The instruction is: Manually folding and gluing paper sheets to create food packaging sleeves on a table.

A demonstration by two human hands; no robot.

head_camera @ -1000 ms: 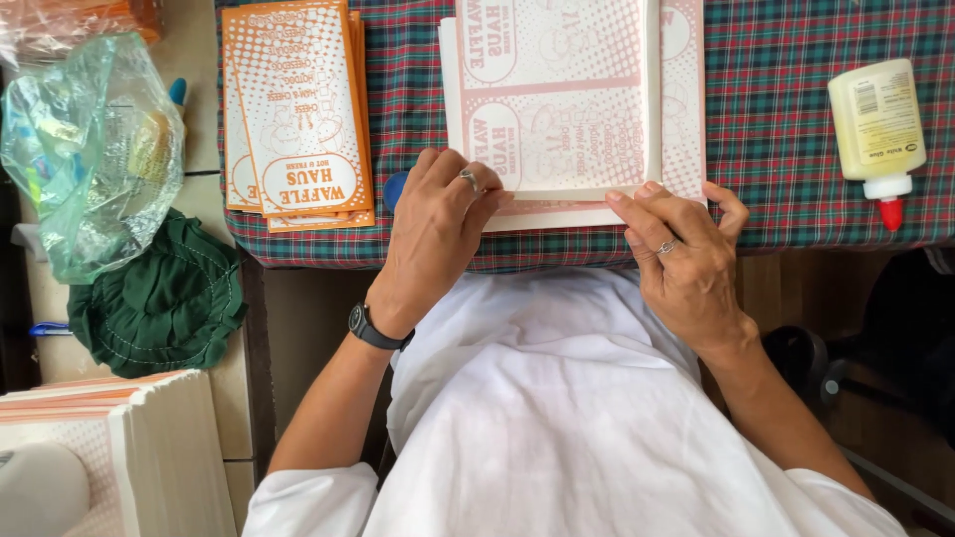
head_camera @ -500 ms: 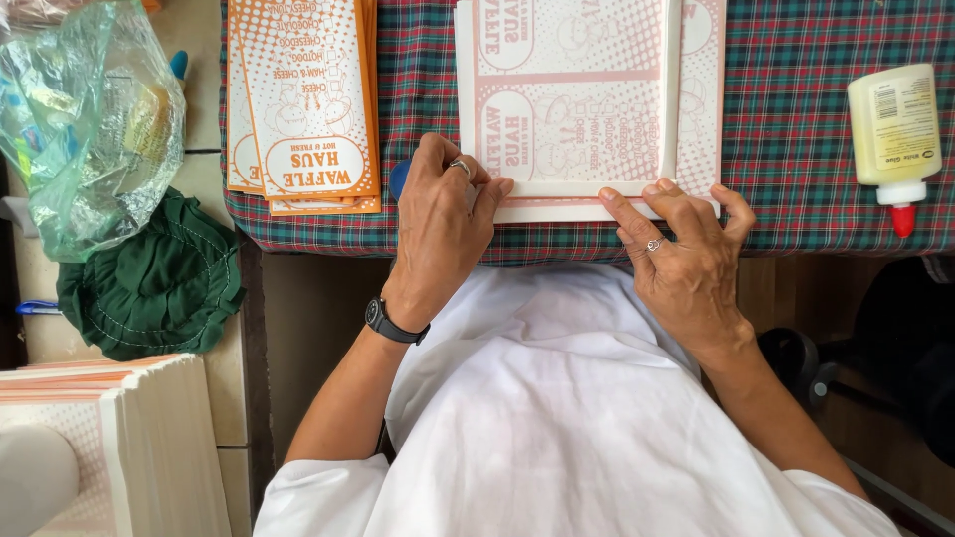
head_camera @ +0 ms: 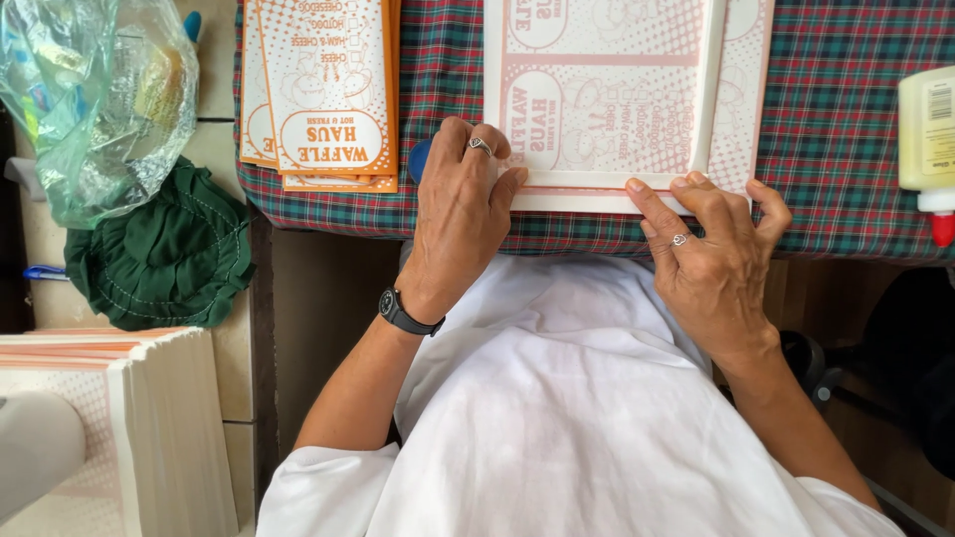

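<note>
Fig.: Your left hand [head_camera: 460, 214] & right hand [head_camera: 708, 249] press flat, fingers spread, on paper sheet's [head_camera: 607, 89] bottom fold [head_camera: 587, 194]; side flap done, finished bags [head_camera: 323, 89] stacked nearby.

Head camera looks straight down, close over the plaid table [head_camera: 846, 119] edge.

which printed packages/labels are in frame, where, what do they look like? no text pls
Paper bag sheet: table centre, flat, white with pale pink print, near edge folded up; left hand and right hand press that fold.
Finished bags: small pile on the table left of it, white with orange print.
Glue bottle: table's right edge, pale yellow, white label, red tip.
Sheet stack: lower left, tall, white with orange-pink edges.
Plastic bag: upper left, clear greenish, contents unclear.
</note>
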